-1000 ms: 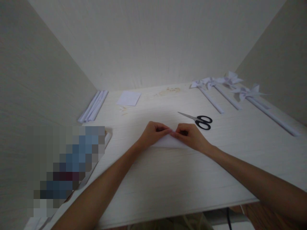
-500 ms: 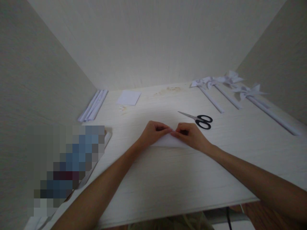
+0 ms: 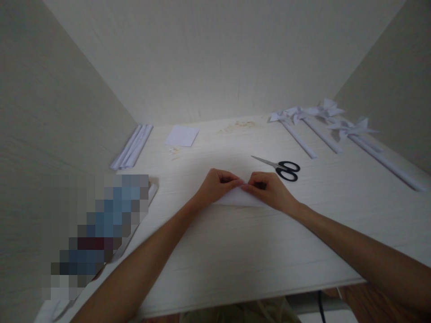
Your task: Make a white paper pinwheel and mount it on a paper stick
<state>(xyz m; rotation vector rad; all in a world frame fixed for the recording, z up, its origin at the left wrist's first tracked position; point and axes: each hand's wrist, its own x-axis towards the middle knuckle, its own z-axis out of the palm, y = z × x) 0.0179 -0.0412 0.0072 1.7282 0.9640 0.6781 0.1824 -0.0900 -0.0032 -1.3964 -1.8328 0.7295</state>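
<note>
A folded sheet of white paper (image 3: 238,197) lies on the table in front of me, its long straight edge towards me. My left hand (image 3: 220,186) pinches the paper's top between thumb and fingers. Close beside it, my right hand (image 3: 264,188) pinches the same upper part, the fingertips of both hands almost touching. The fingers partly cover the paper. Just beyond my right hand lie scissors (image 3: 279,168) with black handles, their blades pointing left.
Paper pinwheels (image 3: 353,129) on rolled sticks lie at the back right. Several rolled paper sticks (image 3: 133,147) sit at the back left, near a square white sheet (image 3: 182,136). A blurred-out object (image 3: 104,224) lies along the table's left side.
Both hands keep their pinch on the paper with hardly any movement. The whole view has shifted very slightly.
</note>
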